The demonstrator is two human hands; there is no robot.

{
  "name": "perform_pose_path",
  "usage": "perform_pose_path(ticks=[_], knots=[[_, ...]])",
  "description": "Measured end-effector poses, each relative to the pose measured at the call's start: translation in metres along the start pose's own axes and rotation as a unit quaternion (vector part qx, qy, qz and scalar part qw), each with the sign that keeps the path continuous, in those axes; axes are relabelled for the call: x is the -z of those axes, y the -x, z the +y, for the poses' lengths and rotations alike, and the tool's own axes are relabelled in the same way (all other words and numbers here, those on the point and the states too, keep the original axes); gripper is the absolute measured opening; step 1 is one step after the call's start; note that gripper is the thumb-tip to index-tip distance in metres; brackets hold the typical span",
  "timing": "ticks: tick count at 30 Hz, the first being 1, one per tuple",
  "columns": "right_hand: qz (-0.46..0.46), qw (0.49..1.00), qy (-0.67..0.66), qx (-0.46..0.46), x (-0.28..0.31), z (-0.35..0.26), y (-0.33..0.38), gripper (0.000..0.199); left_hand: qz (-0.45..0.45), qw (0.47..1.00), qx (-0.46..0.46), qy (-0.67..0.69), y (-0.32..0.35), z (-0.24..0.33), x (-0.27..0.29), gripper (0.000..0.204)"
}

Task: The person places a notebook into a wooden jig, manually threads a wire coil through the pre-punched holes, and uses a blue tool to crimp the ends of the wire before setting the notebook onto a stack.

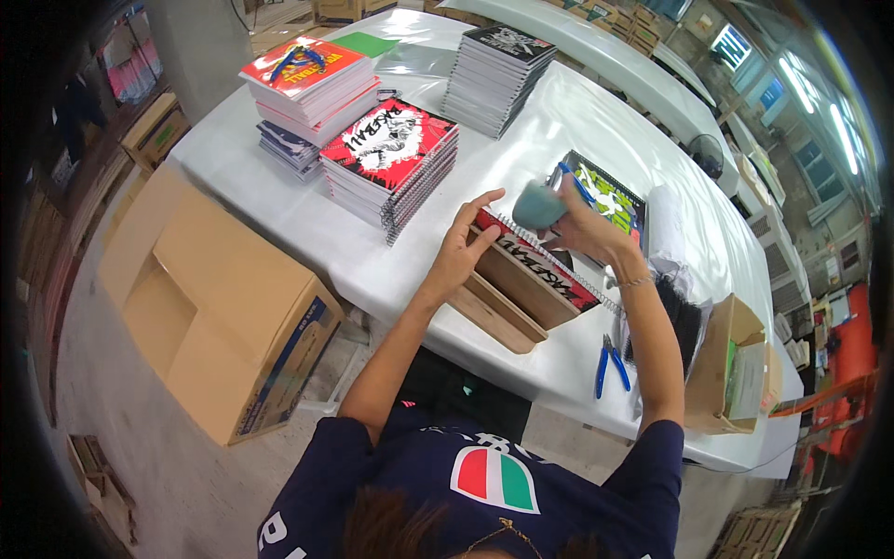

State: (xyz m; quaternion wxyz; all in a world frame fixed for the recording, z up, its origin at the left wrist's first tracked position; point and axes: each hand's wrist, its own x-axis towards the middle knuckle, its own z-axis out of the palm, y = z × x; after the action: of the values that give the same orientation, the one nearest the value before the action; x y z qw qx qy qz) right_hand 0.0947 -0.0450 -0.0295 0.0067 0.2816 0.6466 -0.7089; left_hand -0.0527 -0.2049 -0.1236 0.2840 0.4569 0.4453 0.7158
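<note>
A spiral-bound notebook [583,295] with a red cover leans on edge against a wooden stand [503,321] at the table's near edge. Its coil runs along the upper edge. My left hand [460,250] grips the notebook's left end, thumb on the cover and fingers behind. Over the coil's far side, my right hand [592,224] is closed round a blue-handled tool [579,186], whose working end I cannot make out. A blurred, rounded teal thing [538,205] shows beside its fingers. Behind that hand lies a green-and-black spiral notebook [610,194]. Blue-handled pliers [611,367] rest right of the stand.
Notebook stacks stand across the white-covered table [368,270]: red baseball ones [396,149], red-orange ones [307,79] with blue-handled pliers on top, and black ones [498,70]. A large cardboard box [214,307] stands left; a smaller open box [726,373] sits right, near black coils [672,321].
</note>
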Motion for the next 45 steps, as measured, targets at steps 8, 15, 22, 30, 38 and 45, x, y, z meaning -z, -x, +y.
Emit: perform_pose_path(ticks=[8,15,22,30,38,45], knots=[[0.080,0.937,0.340,0.015,-0.002,0.004,-0.005,0.074,0.001,0.999,0.016,-0.032,0.001,0.005,-0.002,0.053],[-0.017,0.938,0.346,0.004,-0.029,-0.012,-0.001,0.081,-0.002,0.999,0.036,-0.032,0.004,0.003,0.004,0.050],[0.065,0.906,0.414,-0.063,0.043,0.039,0.039,0.077,0.070,0.997,0.007,-0.030,0.007,0.000,-0.012,0.029],[0.502,0.632,0.578,0.119,0.005,0.181,0.123,0.066,0.169,0.982,0.015,-0.087,0.051,0.019,-0.050,0.028],[0.628,0.602,0.483,-0.097,-0.056,0.260,0.157,0.051,0.038,0.992,0.059,-0.106,0.031,0.026,-0.025,0.024],[0.620,0.727,0.248,0.161,-0.105,0.162,0.128,0.046,0.003,0.996,0.037,-0.076,0.026,0.027,-0.016,0.017]])
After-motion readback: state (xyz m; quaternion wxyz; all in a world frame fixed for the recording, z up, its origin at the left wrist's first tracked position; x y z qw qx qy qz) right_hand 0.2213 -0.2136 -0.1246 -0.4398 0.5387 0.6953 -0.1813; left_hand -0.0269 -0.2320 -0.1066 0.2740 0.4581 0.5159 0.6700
